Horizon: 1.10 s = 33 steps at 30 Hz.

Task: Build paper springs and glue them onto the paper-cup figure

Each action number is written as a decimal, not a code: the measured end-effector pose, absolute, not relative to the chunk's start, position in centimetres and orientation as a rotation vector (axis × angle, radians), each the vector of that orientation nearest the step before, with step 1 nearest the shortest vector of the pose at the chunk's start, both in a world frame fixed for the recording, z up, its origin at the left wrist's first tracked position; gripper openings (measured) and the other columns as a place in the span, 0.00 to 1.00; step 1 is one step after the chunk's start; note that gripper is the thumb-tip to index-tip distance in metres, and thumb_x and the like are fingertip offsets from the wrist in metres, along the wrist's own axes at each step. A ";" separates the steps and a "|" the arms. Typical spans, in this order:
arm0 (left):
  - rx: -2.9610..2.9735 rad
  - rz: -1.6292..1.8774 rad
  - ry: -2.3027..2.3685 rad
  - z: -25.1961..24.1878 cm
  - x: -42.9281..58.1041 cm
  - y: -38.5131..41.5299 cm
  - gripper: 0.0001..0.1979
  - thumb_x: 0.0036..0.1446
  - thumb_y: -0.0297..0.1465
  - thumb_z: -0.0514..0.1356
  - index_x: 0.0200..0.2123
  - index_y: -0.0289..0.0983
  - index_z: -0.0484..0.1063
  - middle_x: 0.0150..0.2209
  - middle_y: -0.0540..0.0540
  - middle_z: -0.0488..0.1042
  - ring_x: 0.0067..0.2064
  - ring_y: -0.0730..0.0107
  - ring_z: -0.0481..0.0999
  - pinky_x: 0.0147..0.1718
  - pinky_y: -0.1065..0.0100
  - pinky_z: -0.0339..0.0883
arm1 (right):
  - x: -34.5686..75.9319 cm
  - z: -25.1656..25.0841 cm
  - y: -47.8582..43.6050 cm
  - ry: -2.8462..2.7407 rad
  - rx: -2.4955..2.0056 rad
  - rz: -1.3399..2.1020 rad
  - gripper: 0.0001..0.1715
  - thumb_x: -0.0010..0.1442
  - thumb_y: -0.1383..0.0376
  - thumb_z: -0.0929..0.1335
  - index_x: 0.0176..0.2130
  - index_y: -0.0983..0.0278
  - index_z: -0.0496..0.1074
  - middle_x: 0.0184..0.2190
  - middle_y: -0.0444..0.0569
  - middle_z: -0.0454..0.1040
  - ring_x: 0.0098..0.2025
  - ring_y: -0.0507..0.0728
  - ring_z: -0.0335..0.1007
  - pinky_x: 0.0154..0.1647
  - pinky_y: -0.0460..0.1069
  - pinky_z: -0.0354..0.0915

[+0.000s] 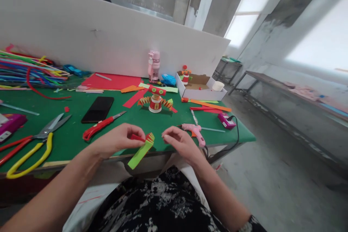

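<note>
My left hand (117, 139) pinches a folded paper strip piece (141, 149), red and yellow-green, with a pleated end and a loose green tail hanging toward my lap. My right hand (179, 142) hovers just right of the pleated end, fingers curled and partly apart, holding nothing I can see. Both hands are over the near edge of the green table (81, 134). Behind them stands a small paper figure (156, 101) with accordion arms on a red and white cup.
A pink glue gun (193, 131) lies right of my right hand with its cord over the edge. Red-handled scissors (99, 125), a black phone (98, 109), large yellow-handled shears (38, 145), coloured straws (29, 70), red paper sheets (114, 81) and a cardboard box (199, 87) are on the table.
</note>
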<state>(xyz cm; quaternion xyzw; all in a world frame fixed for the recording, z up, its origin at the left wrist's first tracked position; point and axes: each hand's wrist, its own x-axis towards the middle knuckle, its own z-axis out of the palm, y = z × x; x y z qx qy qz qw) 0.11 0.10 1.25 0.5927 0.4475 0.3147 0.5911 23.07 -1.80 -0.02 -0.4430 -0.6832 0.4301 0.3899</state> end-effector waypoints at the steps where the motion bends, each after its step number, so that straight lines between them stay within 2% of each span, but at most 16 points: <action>1: 1.447 0.679 1.039 1.6 0.0 0.2 0.06 0.36 0.34 0.70 0.19 0.39 0.78 0.21 0.46 0.75 0.23 0.68 0.69 0.23 0.72 0.61 | 22.4 0.1 -1.9 -1.766 -1.100 1.104 0.09 0.59 0.60 0.67 0.33 0.63 0.73 0.30 0.44 0.73 0.33 0.52 0.69 0.37 0.46 0.66; 7: 1.685 0.549 1.083 2.4 0.3 1.0 0.02 0.35 0.31 0.64 0.18 0.39 0.78 0.18 0.50 0.73 0.21 0.69 0.67 0.20 0.73 0.57 | 20.7 0.4 -2.5 -1.946 -1.172 0.947 0.04 0.55 0.68 0.70 0.29 0.64 0.76 0.28 0.44 0.74 0.29 0.50 0.66 0.34 0.45 0.62; 10: 1.815 0.377 1.088 2.5 0.5 1.4 0.07 0.38 0.31 0.60 0.22 0.37 0.77 0.20 0.52 0.72 0.23 0.71 0.66 0.22 0.74 0.56 | 20.4 0.3 -2.6 -1.960 -1.186 0.971 0.03 0.53 0.69 0.70 0.27 0.65 0.75 0.27 0.44 0.75 0.30 0.50 0.67 0.34 0.45 0.62; 15: 1.977 0.212 1.067 3.0 0.7 1.4 0.10 0.42 0.32 0.55 0.27 0.36 0.75 0.23 0.53 0.72 0.26 0.72 0.66 0.26 0.73 0.57 | 20.7 0.0 -2.1 -1.832 -1.243 0.978 0.02 0.53 0.67 0.68 0.31 0.64 0.72 0.27 0.42 0.73 0.28 0.50 0.66 0.32 0.44 0.62; 18: 2.018 0.212 1.059 3.3 0.8 1.4 0.10 0.42 0.31 0.55 0.27 0.36 0.75 0.25 0.51 0.73 0.28 0.71 0.67 0.27 0.73 0.59 | 21.3 -0.4 -1.9 -1.781 -1.249 1.083 0.03 0.53 0.68 0.65 0.29 0.64 0.70 0.25 0.41 0.71 0.28 0.50 0.64 0.31 0.45 0.61; 22: 2.054 0.232 1.011 3.5 0.9 1.3 0.09 0.44 0.31 0.55 0.27 0.37 0.75 0.27 0.50 0.75 0.30 0.69 0.70 0.30 0.72 0.61 | 21.3 -1.2 -2.1 -1.719 -1.208 1.313 0.05 0.52 0.64 0.68 0.29 0.64 0.71 0.24 0.41 0.69 0.25 0.49 0.62 0.29 0.45 0.59; 24: 2.074 0.220 0.966 3.6 0.9 1.3 0.09 0.45 0.31 0.56 0.28 0.37 0.75 0.29 0.49 0.76 0.31 0.69 0.71 0.32 0.71 0.62 | 21.2 -1.4 -2.0 -1.658 -1.196 1.299 0.08 0.50 0.63 0.70 0.33 0.64 0.72 0.28 0.43 0.72 0.28 0.50 0.64 0.32 0.46 0.62; 26: 2.086 0.200 0.933 3.8 1.0 1.2 0.09 0.46 0.31 0.56 0.28 0.37 0.75 0.30 0.49 0.77 0.32 0.68 0.72 0.34 0.71 0.63 | 21.3 -1.6 -1.7 -1.570 -1.176 1.241 0.14 0.49 0.63 0.71 0.39 0.63 0.73 0.35 0.46 0.75 0.35 0.52 0.69 0.40 0.48 0.66; 28: 2.092 0.193 0.917 3.8 1.0 1.2 0.09 0.46 0.31 0.56 0.29 0.37 0.75 0.31 0.48 0.77 0.33 0.67 0.73 0.34 0.71 0.63 | 21.4 -1.6 -1.4 -1.489 -1.131 1.334 0.17 0.50 0.62 0.71 0.42 0.62 0.73 0.41 0.48 0.76 0.43 0.54 0.71 0.49 0.51 0.66; 30: 2.111 0.176 0.926 3.8 1.0 1.4 0.09 0.47 0.31 0.56 0.30 0.37 0.75 0.30 0.48 0.77 0.33 0.67 0.73 0.34 0.71 0.63 | 21.4 -1.8 -1.3 -1.401 -1.056 1.613 0.18 0.51 0.60 0.71 0.43 0.62 0.75 0.41 0.48 0.77 0.45 0.54 0.72 0.52 0.51 0.65; 33: 2.147 0.117 0.991 3.6 1.1 1.7 0.10 0.46 0.32 0.55 0.30 0.36 0.76 0.28 0.49 0.76 0.31 0.68 0.71 0.30 0.72 0.61 | 21.4 -2.1 -1.5 -1.290 -0.973 1.896 0.19 0.50 0.57 0.73 0.41 0.64 0.77 0.35 0.46 0.78 0.40 0.53 0.73 0.50 0.51 0.66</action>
